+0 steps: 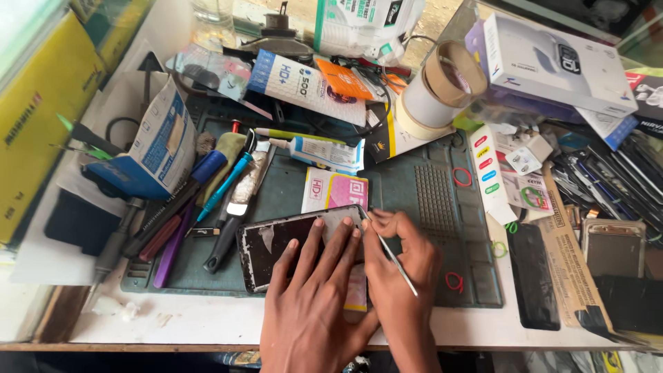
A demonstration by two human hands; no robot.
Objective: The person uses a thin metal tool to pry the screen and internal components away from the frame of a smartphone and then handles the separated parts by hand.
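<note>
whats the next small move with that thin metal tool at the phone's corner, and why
Probably slide the thin metal tool a little along the upper right edge of the phone. Its tip sits at that corner, the right hand pinches it like a pen, and the left hand lies flat on the cracked glass, pinning the phone to the green mat.

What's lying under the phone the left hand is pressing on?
The phone rests on the dark green work mat; a pink-and-white packet pokes out behind. The left hand hides anything beneath its right end.
</note>
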